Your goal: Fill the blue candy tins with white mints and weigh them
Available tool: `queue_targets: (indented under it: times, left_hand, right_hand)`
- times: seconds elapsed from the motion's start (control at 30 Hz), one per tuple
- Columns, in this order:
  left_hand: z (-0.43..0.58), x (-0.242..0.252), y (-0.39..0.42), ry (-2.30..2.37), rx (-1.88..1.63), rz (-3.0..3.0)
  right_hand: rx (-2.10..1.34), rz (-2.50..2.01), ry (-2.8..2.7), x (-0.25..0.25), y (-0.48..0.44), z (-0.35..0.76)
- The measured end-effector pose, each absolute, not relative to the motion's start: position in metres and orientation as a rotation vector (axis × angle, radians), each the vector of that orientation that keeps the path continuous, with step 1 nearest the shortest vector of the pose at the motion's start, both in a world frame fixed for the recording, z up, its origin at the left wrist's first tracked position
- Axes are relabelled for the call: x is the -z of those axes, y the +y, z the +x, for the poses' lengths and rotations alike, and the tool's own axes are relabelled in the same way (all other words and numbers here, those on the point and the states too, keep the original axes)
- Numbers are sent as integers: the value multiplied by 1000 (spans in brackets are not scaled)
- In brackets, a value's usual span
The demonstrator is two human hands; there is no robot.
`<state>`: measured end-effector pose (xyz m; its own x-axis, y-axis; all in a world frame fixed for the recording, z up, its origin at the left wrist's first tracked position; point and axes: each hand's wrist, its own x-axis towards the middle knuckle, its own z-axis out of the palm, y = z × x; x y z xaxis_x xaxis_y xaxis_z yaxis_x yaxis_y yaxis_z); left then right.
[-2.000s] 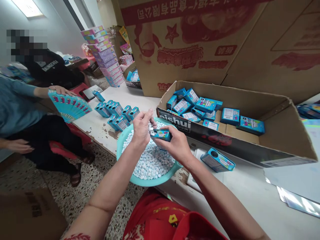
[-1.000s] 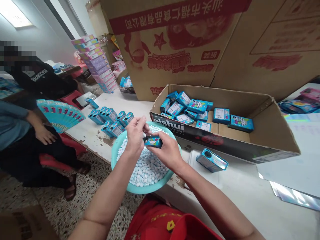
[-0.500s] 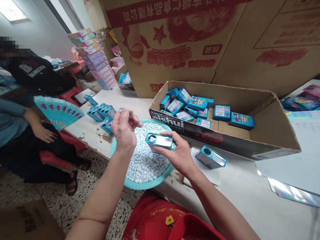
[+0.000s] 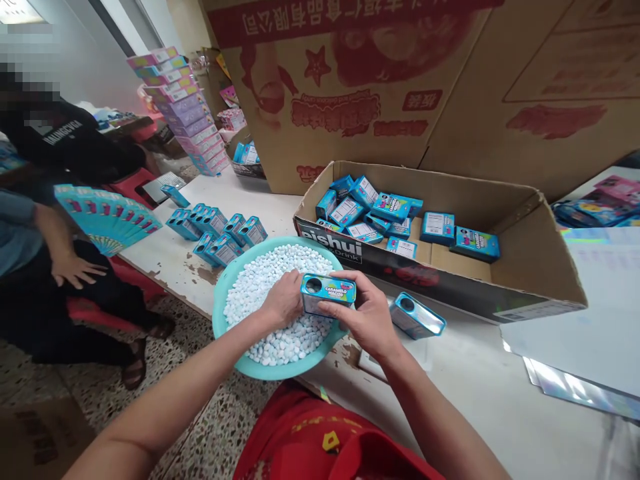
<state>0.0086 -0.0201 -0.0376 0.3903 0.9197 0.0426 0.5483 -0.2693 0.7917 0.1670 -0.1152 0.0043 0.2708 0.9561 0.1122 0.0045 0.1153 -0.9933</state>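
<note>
A turquoise bowl [image 4: 219,320] full of small white and pale blue candies [image 4: 265,270] stands at the table's front edge. Over the candies, my right hand [image 4: 373,310] grips a small blue candy box [image 4: 327,291] by its right end; a dark round hole shows in its top. My left hand [image 4: 284,301] is low over the candies beside the box's left end, its fingers curled; the fingertips and anything in them are hidden. Just right of my right hand, another blue box [image 4: 417,317] with a round hole stands on a flat white object [image 4: 373,365].
Behind the bowl lies a long open carton [image 4: 520,247] with several blue boxes. More blue boxes [image 4: 220,250] stand left of the bowl, near fanned turquoise cards [image 4: 107,220]. A tall stack of boxes [image 4: 187,113] rises farther back. At left sits a co-worker [image 4: 20,247].
My left hand has come down from above the bowl to the candies beside the held box. The held box has tilted, so its printed top shows. The view has shifted slightly.
</note>
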Motion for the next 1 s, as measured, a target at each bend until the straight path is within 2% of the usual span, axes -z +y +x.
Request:
queue_targets:
  times: [0.07, 0.13, 0.27, 0.37, 0.47, 0.57, 0.7, 0.83, 1.0]
  left_hand:
    - [6, 38, -17, 1378, -439, 2129]
    - [3, 38, -12, 1442, -352, 2160]
    - [-1, 27, 1, 1412, -699, 1543]
    - [-3, -1, 6, 1167, -881, 889]
    - [0, -36, 5, 884, -957, 603]
    - [6, -56, -1, 802, -1136, 643]
    - [11, -50, -7, 899, -1301, 790]
    - [13, -40, -10, 940, -1320, 871]
    - [13, -50, -12, 882, -1263, 877]
  right_hand:
    - [-919, -1256, -1039, -5, -117, 167]
    - [-893, -1281, -1040, -7, -119, 168]
    - [-811, -1335, -1095, -10, -120, 167]
    - [-713, -1340, -1237, -9, -115, 160]
    - [-613, -1309, -1412, -6, -105, 146]
    - [-553, -1319, -1514, -7, -95, 131]
    - [-510, -1369, -1539, -9, -89, 120]
    - [-519, -1436, -1552, -9, -86, 118]
    - [-571, -1377, -1518, -9, -88, 123]
